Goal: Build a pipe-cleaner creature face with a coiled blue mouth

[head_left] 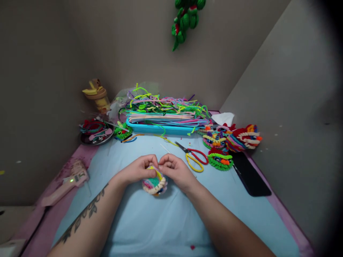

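Between my two hands is a small round pipe-cleaner figure (pixel 154 185), with a cream rim, a teal and pink middle and some yellow at the top. My left hand (pixel 143 167) grips its upper left side, thumb laid over the front. At its upper right edge, my right hand (pixel 175 169) has thumb and fingers pinched together on the yellow part. The fingertips of both hands nearly meet above the figure. Scissors (pixel 192 157) with one red and one yellow handle lie spread apart just beyond my right hand.
A blue tray (pixel 160 128) heaped with pipe cleaners (pixel 171 107) stands at the back. At right are finished figures (pixel 220 160) and a black phone (pixel 252 175). A glue gun (pixel 68 184) with a green light, a metal dish (pixel 97 140) and a yellow cup (pixel 98 98) are at left.
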### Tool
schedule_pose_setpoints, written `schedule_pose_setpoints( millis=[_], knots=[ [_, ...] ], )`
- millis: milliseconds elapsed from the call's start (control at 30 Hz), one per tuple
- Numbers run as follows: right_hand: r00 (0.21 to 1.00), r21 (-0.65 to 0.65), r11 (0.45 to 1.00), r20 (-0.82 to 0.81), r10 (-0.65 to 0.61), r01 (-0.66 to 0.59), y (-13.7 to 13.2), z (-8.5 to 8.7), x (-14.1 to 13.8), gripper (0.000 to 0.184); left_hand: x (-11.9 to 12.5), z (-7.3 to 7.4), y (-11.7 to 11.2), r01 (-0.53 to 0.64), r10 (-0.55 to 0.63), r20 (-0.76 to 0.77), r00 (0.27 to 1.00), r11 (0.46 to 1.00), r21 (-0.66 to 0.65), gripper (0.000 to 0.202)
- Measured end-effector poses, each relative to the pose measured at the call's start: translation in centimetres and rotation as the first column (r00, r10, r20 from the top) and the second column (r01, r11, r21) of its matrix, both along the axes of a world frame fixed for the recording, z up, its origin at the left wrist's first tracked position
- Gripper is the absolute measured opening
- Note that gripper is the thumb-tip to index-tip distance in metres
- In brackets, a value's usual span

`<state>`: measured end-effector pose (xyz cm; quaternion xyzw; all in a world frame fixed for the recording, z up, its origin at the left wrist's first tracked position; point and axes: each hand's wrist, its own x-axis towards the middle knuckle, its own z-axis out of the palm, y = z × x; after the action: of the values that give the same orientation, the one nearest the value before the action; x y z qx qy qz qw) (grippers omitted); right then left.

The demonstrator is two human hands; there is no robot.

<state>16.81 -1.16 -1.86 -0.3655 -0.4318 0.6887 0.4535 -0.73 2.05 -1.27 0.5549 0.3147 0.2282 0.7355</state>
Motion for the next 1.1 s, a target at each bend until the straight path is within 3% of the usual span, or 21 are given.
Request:
schedule_pose_setpoints(
  millis=[167, 267, 333, 400, 467, 567, 700, 833, 1000, 1100],
  knots=[
    [1.000, -0.004, 1.000, -0.015, 0.023, -0.023, 0.0, -0.1, -0.1, 0.030, 0.0, -0.2, 0.0, 0.002, -0.002, 0.013, 1.000, 1.000, 0.001, 0.038],
    [0.998, -0.026, 0.999, -0.043, -0.041, 0.040, 0.1, -0.3, -0.2, 0.027, 0.0, -0.5, 0.1, -0.047, 0.046, 0.021, 0.999, 0.999, 0.015, 0.043],
    [0.983, -0.107, 0.988, -0.132, -0.130, 0.116, 0.5, -0.5, 0.0, 0.028, 0.1, -0.8, 0.2, -0.134, 0.133, 0.053, 0.990, 0.991, 0.024, 0.048],
    [0.935, -0.232, 0.954, -0.252, -0.249, 0.192, 1.1, -0.8, 0.3, 0.029, 0.2, -1.1, 0.3, -0.204, 0.206, 0.118, 0.971, 0.979, -0.028, 0.051],
    [0.874, -0.320, 0.914, -0.333, -0.355, 0.249, 2.0, -1.3, 0.7, 0.027, 0.4, -1.1, 0.4, -0.188, 0.214, 0.203, 0.955, 0.972, -0.142, 0.054],
    [0.826, -0.322, 0.895, -0.376, -0.420, 0.309, 2.9, -1.9, 1.3, 0.020, 0.6, -0.9, 0.3, -0.126, 0.205, 0.304, 0.930, 0.957, -0.260, 0.065],
    [0.821, -0.301, 0.925, -0.449, -0.352, 0.232, 2.8, -2.0, 1.5, 0.015, 0.6, -0.8, 0.5, -0.208, 0.325, 0.367, 0.871, 0.923, -0.324, 0.065],
    [0.832, -0.271, 0.954, -0.495, -0.252, 0.128, 2.0, -1.1, 1.3, 0.034, 0.5, -1.3, 1.3, -0.333, 0.491, 0.387, 0.780, 0.851, -0.407, 0.041],
    [0.851, -0.214, 0.959, -0.454, -0.266, 0.185, 1.6, -0.4, 0.8, 0.049, 0.8, -1.7, 1.7, -0.404, 0.620, 0.388, 0.681, 0.761, -0.507, 0.027],
    [0.841, -0.244, 0.948, -0.452, -0.297, 0.204, 1.6, -0.4, 0.5, 0.049, 1.0, -1.6, 1.4, -0.395, 0.611, 0.384, 0.692, 0.766, -0.506, 0.029]
  ],
)
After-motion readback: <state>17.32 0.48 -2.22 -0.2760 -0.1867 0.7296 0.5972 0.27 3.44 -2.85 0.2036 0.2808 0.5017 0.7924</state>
